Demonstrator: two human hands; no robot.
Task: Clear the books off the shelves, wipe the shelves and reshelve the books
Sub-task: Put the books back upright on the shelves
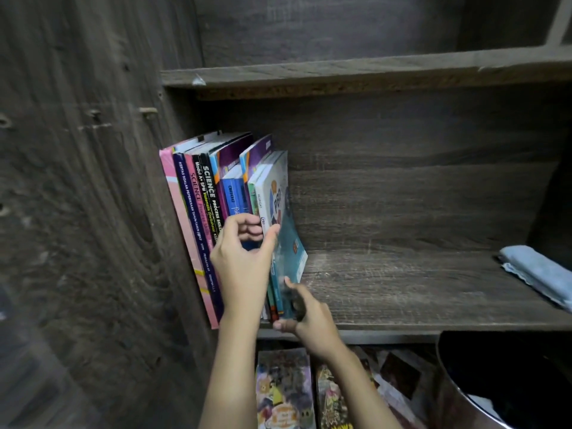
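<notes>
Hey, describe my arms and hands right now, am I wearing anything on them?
Nothing worn shows: no gloves on the left hand or right hand, no sleeves on the left forearm or right forearm, no watch or ring visible. The right hand is blurred, so small details there are unclear.

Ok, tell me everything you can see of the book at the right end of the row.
The end book is a thin, glossy paperback, white at the top with "PBD" printed large and teal lower down. It stands on the middle shelf, resting against the other books, with its cover bowing slightly. The left hand pinches it near the spine at mid height, thumb on the cover. The right hand grips its bottom corner at the shelf's front edge.
</notes>
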